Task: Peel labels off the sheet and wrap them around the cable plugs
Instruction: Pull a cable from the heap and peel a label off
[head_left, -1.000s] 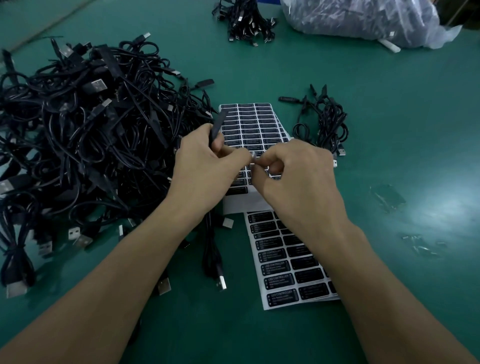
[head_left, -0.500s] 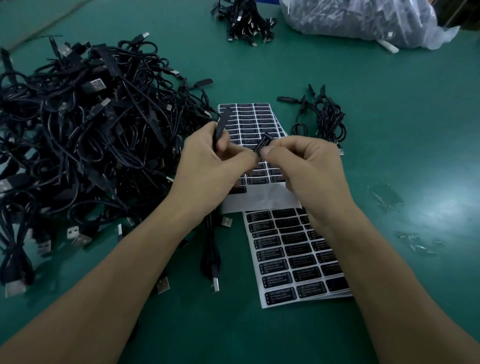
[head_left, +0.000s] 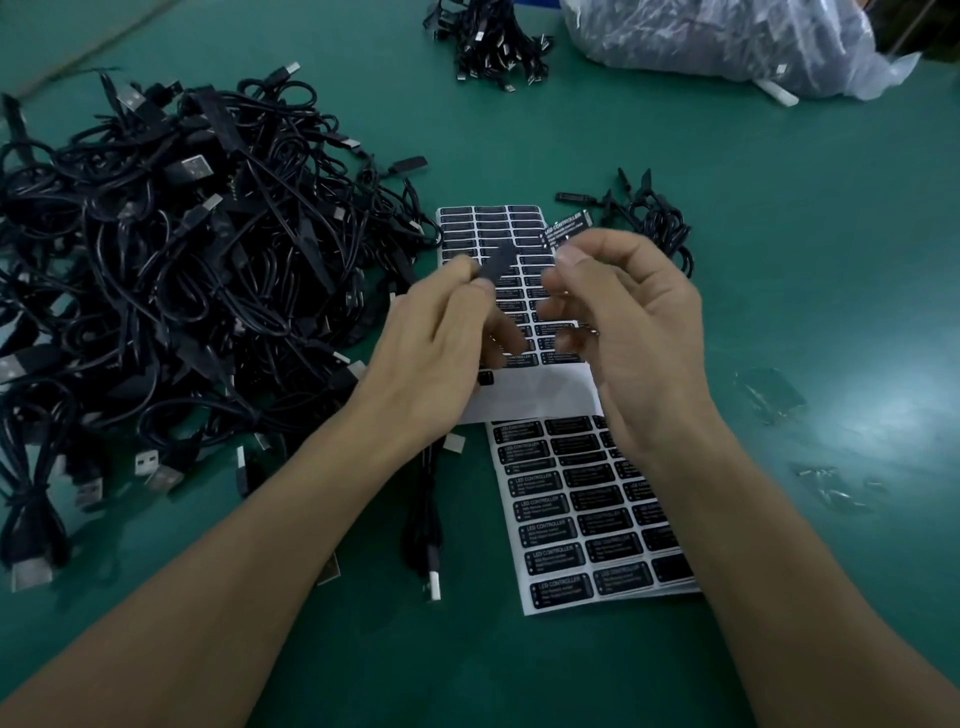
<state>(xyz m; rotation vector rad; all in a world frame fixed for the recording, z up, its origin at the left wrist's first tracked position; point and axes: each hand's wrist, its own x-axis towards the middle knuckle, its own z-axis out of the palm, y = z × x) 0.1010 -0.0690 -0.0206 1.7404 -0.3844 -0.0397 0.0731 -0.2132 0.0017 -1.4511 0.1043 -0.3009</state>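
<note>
Your hands are drawing apart, left hand (head_left: 431, 338) pinching the black plug (head_left: 500, 261) mid-frame, right hand (head_left: 634, 332) pinching a peeled label (head_left: 569, 228) just upper right, label sheets (head_left: 587, 519) lying beneath, cable heap (head_left: 156, 270) crowding left edge, green table (head_left: 805, 291) lying open rightward.

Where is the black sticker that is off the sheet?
In the head view, the small black rectangular label is near the middle, pinched by the right hand above the white label sheet, just right of the black plug the left hand holds.
</note>
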